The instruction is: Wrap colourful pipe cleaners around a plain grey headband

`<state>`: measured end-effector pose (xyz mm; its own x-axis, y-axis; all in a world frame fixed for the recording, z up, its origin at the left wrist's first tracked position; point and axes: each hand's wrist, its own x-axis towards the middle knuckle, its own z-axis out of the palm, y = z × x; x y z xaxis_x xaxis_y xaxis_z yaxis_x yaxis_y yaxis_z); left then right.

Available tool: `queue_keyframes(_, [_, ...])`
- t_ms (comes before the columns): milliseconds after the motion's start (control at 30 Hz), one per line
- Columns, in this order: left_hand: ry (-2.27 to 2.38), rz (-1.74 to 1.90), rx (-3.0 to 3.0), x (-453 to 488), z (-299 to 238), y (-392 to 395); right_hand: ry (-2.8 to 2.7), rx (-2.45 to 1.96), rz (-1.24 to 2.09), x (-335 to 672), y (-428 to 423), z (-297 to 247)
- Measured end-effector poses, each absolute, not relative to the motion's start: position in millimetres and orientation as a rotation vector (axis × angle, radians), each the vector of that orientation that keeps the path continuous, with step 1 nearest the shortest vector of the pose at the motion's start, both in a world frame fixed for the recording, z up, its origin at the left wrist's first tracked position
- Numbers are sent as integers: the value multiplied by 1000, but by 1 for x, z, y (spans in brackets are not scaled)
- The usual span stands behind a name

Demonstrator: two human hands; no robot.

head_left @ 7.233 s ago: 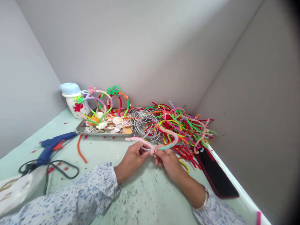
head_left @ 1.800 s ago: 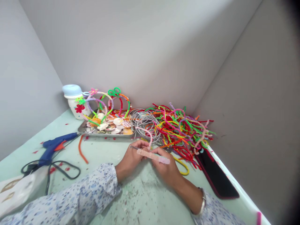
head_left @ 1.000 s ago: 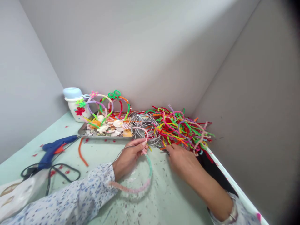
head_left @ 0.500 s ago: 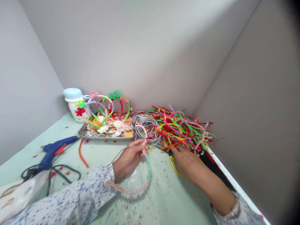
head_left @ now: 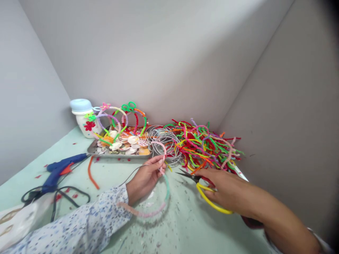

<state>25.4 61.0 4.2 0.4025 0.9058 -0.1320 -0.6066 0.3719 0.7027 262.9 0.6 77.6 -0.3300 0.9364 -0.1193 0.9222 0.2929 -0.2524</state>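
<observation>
My left hand (head_left: 145,178) is closed on a headband (head_left: 159,208) wrapped in pink and mint pipe cleaner, pinching it near one end; the loop hangs down toward my sleeve. A loose pink pipe-cleaner tail (head_left: 162,148) sticks up above the fingers. My right hand (head_left: 225,188) grips yellow-handled scissors (head_left: 209,199), their dark blades (head_left: 185,174) pointing left toward my left hand, a short gap apart. Both hands hover over the pale green table (head_left: 174,225).
A heap of coloured pipe cleaners (head_left: 206,144) lies at the back right, beside bare wire headbands (head_left: 164,141). A metal tray (head_left: 119,151) holds shells and finished headbands, with a white jar (head_left: 83,116) behind. A blue glue gun (head_left: 59,169) and its cord lie at left.
My right hand let go of the headband, reached to the pipe-cleaner heap, and now has lifted the yellow scissors. My left hand keeps the headband, which has swung down.
</observation>
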Motion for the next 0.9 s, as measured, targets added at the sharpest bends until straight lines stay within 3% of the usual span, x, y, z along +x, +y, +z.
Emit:
queue_keyframes(333, [527, 1007, 591, 25, 2, 63, -2277, -1513, 342, 239, 13, 69])
queue_keyframes(900, [455, 966, 527, 24, 4, 60, -2398, -1459, -158, 226, 23, 36])
